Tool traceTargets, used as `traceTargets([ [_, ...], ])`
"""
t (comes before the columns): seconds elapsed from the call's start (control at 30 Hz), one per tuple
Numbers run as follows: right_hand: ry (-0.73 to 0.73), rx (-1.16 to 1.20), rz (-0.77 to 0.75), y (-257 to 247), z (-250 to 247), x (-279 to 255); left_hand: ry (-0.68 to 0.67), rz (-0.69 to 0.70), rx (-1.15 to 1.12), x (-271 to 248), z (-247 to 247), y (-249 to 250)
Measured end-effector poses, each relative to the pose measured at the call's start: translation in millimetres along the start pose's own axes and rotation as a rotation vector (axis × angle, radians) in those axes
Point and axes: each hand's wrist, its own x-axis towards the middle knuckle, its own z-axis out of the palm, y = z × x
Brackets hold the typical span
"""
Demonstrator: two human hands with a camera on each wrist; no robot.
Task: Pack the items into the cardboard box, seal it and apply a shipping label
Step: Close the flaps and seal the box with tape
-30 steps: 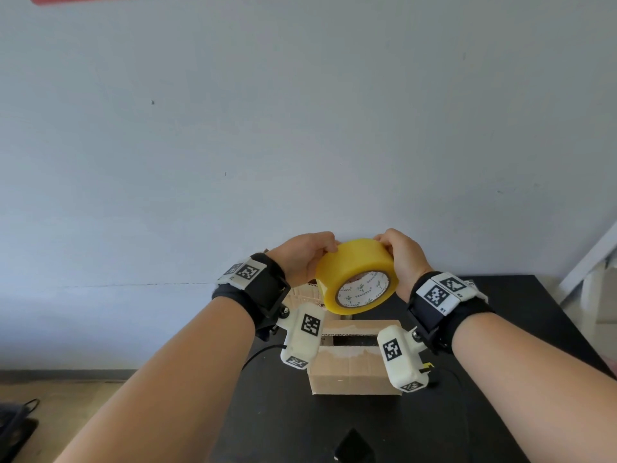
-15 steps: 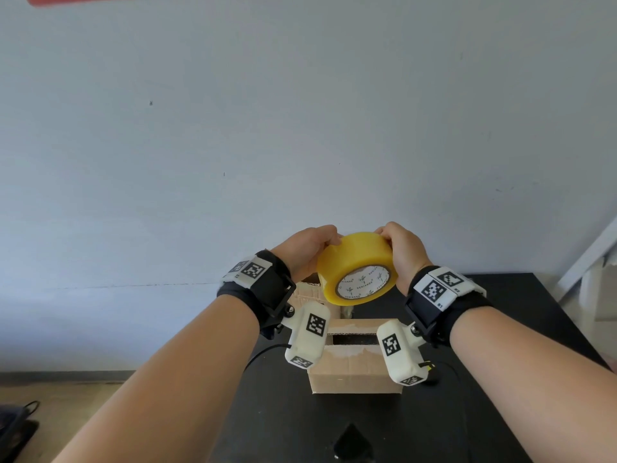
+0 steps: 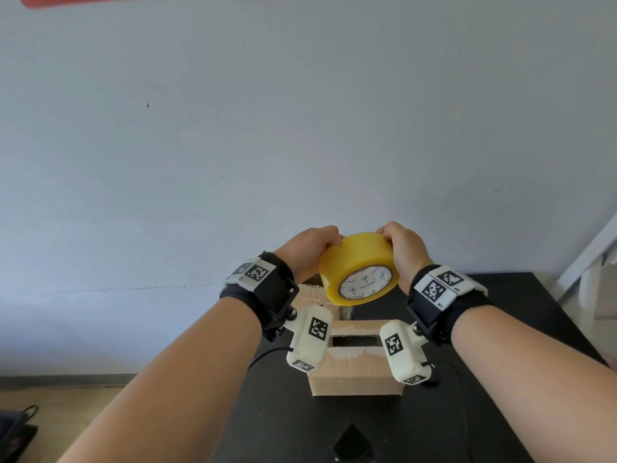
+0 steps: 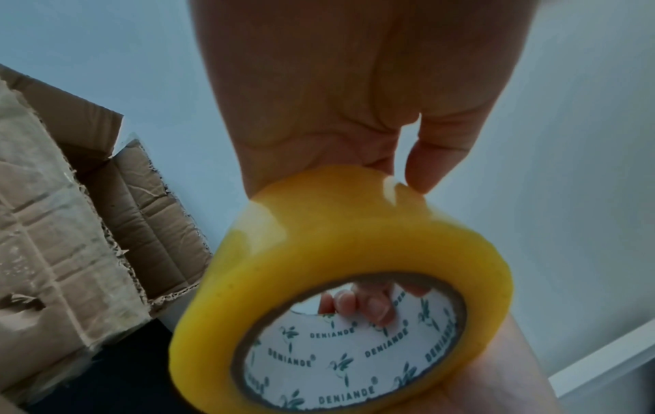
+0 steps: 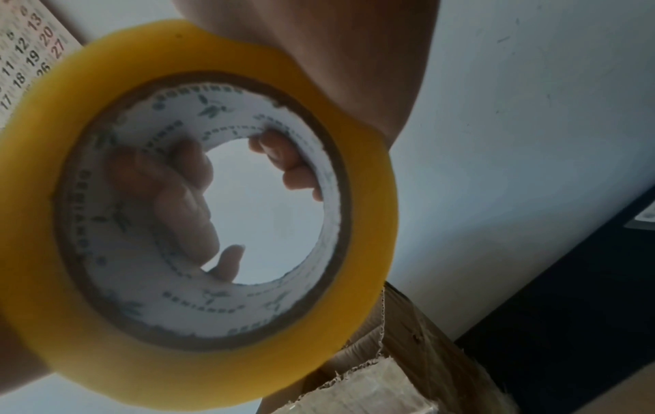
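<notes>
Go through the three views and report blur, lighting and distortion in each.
Head view: sharp, evenly lit; the forearms bulge at the wide-angle edges. Left wrist view: soft focus, the tape roll readable, the left hand backlit. Right wrist view: dimmer, the roll's print blurred, the cardboard box soft.

The head view looks forward and down over both forearms. Both wrist views face upward, close under the tape roll (image 3: 359, 267), which all three views share.

The tape roll (image 3: 359, 267) is glossy translucent yellow plastic film wound on a matt printed paper core. The cardboard box (image 3: 354, 375) is rough, creased brown corrugated board with torn edges. The table (image 3: 521, 315) is matt black. The wall (image 3: 300, 128) is matt painted.
</notes>
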Motion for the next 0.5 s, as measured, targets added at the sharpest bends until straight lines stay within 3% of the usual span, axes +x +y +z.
traceTargets([
  [0.5, 0.015, -0.001, -0.003, 1, -3, 13, -0.064, 0.02, -0.015, 4, -1, -2],
])
